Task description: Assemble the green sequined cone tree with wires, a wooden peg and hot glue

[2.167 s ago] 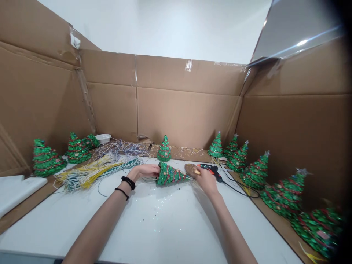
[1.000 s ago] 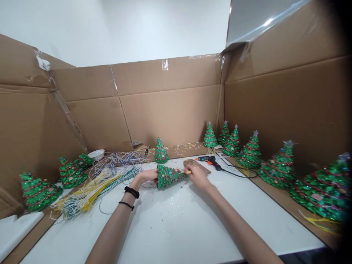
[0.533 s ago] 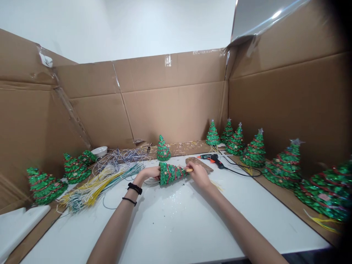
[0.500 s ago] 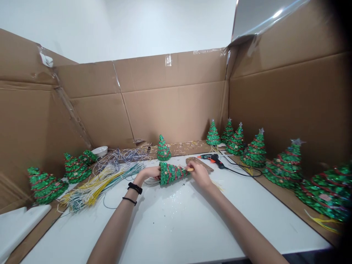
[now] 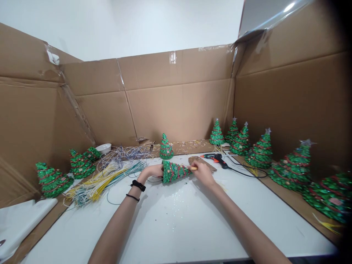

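Observation:
My left hand (image 5: 154, 171) grips the wide base end of a green sequinned cone tree (image 5: 173, 171), which lies on its side above the white table with red bands around it. My right hand (image 5: 202, 173) pinches a thin yellow stick (image 5: 193, 168), whose end meets the tree's pointed tip. Just behind that hand, a flat brown piece of cork or bark (image 5: 202, 162) rests on the table. An orange and black hot glue gun (image 5: 217, 158) lies beyond it, out of reach of my fingers.
Cardboard walls (image 5: 176, 106) surround the white table (image 5: 176, 220). Several finished sequinned trees (image 5: 261, 154) stand along the right, others stand at the left and back. Bundles of yellow, green and silver wires (image 5: 101, 187) lie left of my hands, near a white bowl (image 5: 103, 148). Glitter specks dot the table.
The view has shifted slightly, so everything sits a little further right and lower. My hands still hold the tree and the stick, with the tree turned slightly.

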Demonstrator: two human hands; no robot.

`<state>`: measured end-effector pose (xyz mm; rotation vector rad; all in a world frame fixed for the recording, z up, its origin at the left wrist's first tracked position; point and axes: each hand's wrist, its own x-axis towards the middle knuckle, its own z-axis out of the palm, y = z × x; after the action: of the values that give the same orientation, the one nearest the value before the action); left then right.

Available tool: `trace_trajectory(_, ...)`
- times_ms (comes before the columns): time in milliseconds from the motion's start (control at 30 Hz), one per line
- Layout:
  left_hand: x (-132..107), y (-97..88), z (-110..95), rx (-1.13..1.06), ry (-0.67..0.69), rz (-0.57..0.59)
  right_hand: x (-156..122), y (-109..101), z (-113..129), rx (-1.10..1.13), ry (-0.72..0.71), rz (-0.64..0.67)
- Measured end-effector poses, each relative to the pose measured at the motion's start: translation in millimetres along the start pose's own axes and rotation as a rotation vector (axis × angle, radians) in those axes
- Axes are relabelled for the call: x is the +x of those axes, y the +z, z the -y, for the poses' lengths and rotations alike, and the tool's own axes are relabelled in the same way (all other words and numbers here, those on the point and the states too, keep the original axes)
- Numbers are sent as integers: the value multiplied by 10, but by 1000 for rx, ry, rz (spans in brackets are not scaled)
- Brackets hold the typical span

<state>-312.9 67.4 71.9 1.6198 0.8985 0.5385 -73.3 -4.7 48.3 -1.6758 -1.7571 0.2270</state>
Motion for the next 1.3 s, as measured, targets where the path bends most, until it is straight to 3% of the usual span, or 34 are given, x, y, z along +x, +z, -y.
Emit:
trace_trajectory(200, -9, -19, -71, 339, -71, 98, -48, 43, 73, 1, -2, 31)
trace_trajectory(367, -40, -18, -97, 443, -114, 157, -43, 45, 72, 6, -11, 46)
trace_trajectory(700, -72, -30, -158, 484, -189, 181, -23, 16, 53, 61, -35, 43)
trace_trajectory(967, -36, -67, -163, 513, -112, 154, -31, 80, 59, 60, -49, 43)
trace_trajectory(1200, -15, -50, -63, 426, -183, 194, -65, 152, 54, 55, -144, -1)
trace_trajectory(1300, 2, 6, 14, 345, -159, 157, -59, 167, 28, 42, -158, -2)
